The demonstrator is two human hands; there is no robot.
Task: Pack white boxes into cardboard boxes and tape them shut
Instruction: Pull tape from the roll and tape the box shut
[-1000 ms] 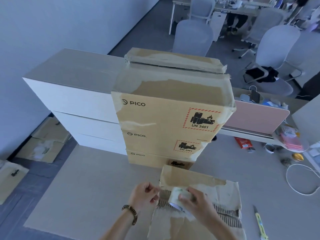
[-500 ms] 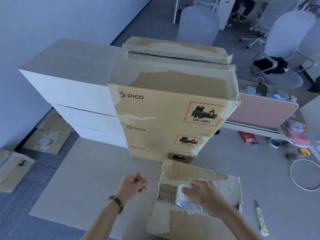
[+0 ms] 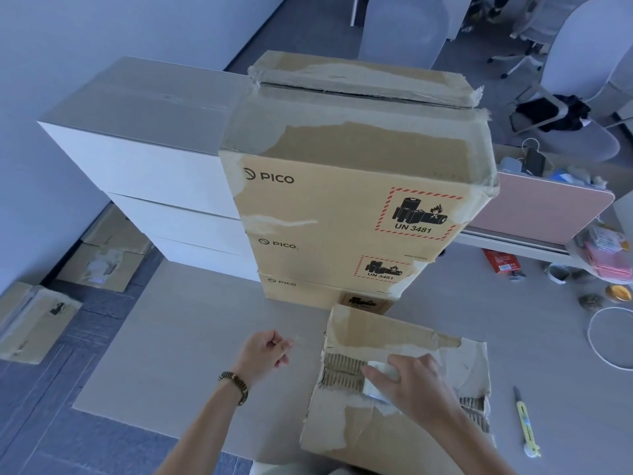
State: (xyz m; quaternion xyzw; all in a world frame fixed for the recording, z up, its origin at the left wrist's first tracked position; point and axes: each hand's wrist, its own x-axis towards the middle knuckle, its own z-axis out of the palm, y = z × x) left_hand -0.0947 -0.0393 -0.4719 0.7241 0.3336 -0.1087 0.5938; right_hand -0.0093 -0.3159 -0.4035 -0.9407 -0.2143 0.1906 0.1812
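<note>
Gripping a white roll of packing tape (image 3: 376,378), the right hand (image 3: 411,382) curls its fingers over the roll and presses it down on the torn brown cardboard box (image 3: 394,423) that lies at the near edge of the pale grey table (image 3: 191,337). That box's top layer is ripped, baring its corrugated ribs just left of the roll. The left hand (image 3: 265,353), a beaded bracelet (image 3: 234,385) on its wrist, hovers over the table left of the box with fingers curled in; whether they pinch anything cannot be told. Behind the torn box stands a stack of brown PICO cardboard boxes (image 3: 342,207) with red-bordered battery labels, and touching its left side, a stack of large white boxes (image 3: 144,159). A yellow-green utility knife (image 3: 525,425) lies on the table, right of the torn box.
</note>
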